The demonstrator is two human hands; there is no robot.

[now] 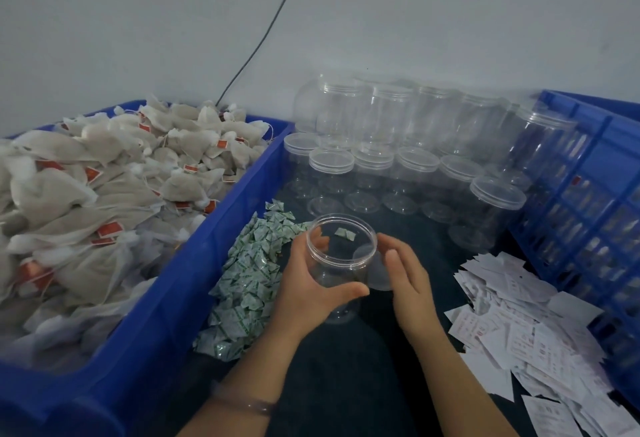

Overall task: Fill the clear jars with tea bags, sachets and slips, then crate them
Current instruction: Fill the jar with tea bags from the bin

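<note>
left hand (304,284) grips open jar (343,274) | right hand (408,280) fingers straight, empty, beside it | risk: slick wall slips, tips onto sachets (249,277) left of fingers

A plain, pale grey wall (450,14) in soft, even light fills the view from 9 through 12 to 3 o'clock, a thin black cable (276,22) slanting down it from 12 toward 10, above a dark work surface (346,367) at 6.
</note>
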